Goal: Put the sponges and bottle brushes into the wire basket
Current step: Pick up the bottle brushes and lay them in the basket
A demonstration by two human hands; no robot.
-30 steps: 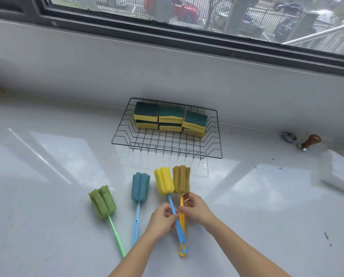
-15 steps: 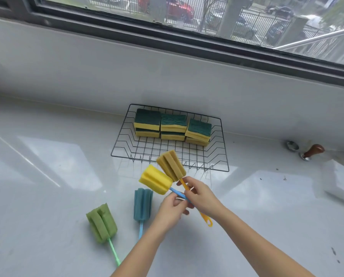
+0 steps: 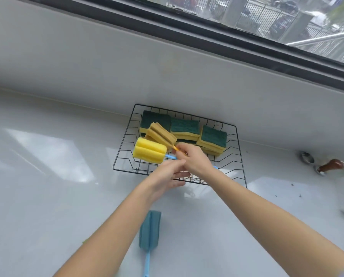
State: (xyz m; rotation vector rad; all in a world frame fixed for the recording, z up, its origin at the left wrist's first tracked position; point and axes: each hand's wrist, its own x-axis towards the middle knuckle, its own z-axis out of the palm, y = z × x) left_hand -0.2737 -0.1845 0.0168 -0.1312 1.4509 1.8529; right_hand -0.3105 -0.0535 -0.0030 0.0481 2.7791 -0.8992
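Fingers (image 3: 180, 151) of the right hand (image 3: 195, 159) pinch the orange handle of the tan brush (image 3: 161, 133), while the left hand (image 3: 168, 176) grips the blue handle of the yellow brush (image 3: 149, 149). Both brush heads hang over the wire basket (image 3: 240, 156), in front of the 3 sponge stacks (image 3: 185, 127) inside it. 1 blue brush (image 3: 149, 229) lies on the counter (image 3: 47, 196) in front of the basket.

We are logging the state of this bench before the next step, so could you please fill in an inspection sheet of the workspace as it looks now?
Surface: white glossy counter, a few dark specks at right.
Job's things: wire basket holds stacked green-and-yellow sponges; yellow brush and tan brush held over the basket; blue brush lies on the counter.
Clutter: wooden-handled tool and small metal piece at right.
Grippers: left hand and right hand grip the brush handles.
Cables: nothing seen.
Surroundings: window above a white wall, fence outside.
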